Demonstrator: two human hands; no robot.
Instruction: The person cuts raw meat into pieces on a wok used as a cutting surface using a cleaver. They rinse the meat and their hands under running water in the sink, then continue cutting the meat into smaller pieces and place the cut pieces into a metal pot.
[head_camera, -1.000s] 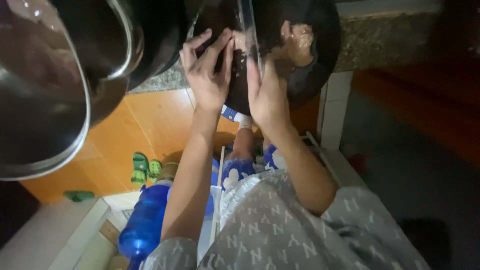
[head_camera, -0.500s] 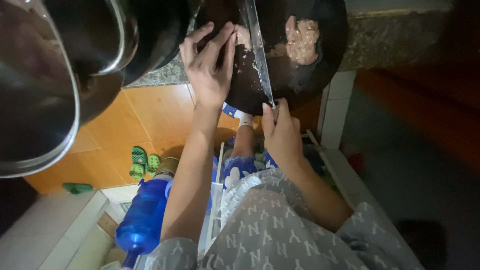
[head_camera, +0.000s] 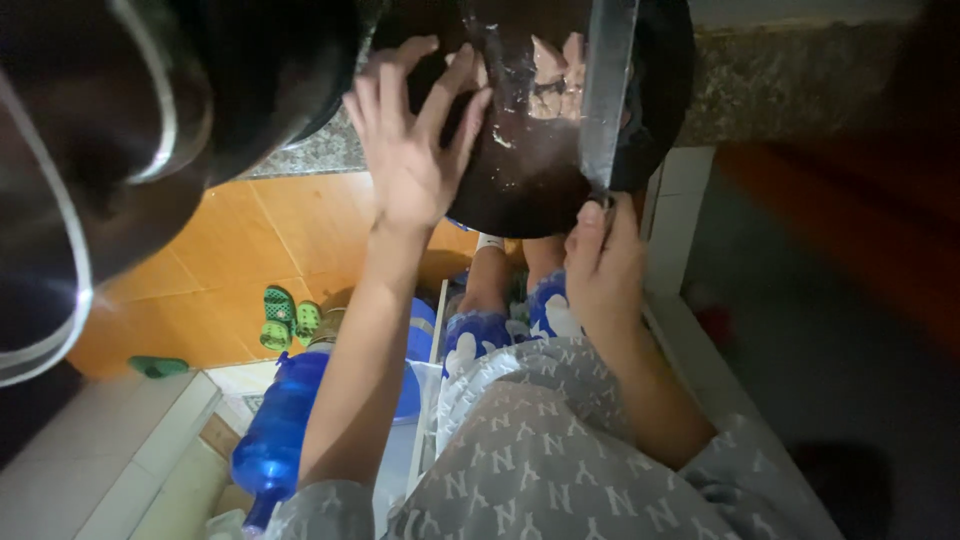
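Nearest the camera is the person's patterned grey shirt (head_camera: 560, 450), and from it two bare arms reach forward over the counter edge. The right hand (head_camera: 603, 268) is closed in a fist round the handle of one big knife (head_camera: 607, 95), whose broad blade runs away from the knuckles, flat and a little tilted, over the far half of a round dark chopping board (head_camera: 540, 190). The left hand (head_camera: 415, 150) lies to the left of the blade with its fingers spread and its palm pressed on the board's near left rim, holding nothing, only steadying the board. Just beyond those fingertips, between them and the blade, sits one pale pinkish heap of minced meat (head_camera: 550, 75), touching the knife's left edge; smears of it mark the board below. The step in hand looks like mincing or gathering the meat, with the knife poised beside the heap; the next stroke would call for the left fingers to stay clear of the blade and the board to be kept from sliding. Left of the left hand, two dark metal pots (head_camera: 150, 120) loom close to the lens, blurred. Below the arms, on the orange floor, stand one blue water bottle (head_camera: 275, 430) and three green sandals (head_camera: 285, 315), two together and one apart. The grey stone counter (head_camera: 780, 100) runs to the right of the board.
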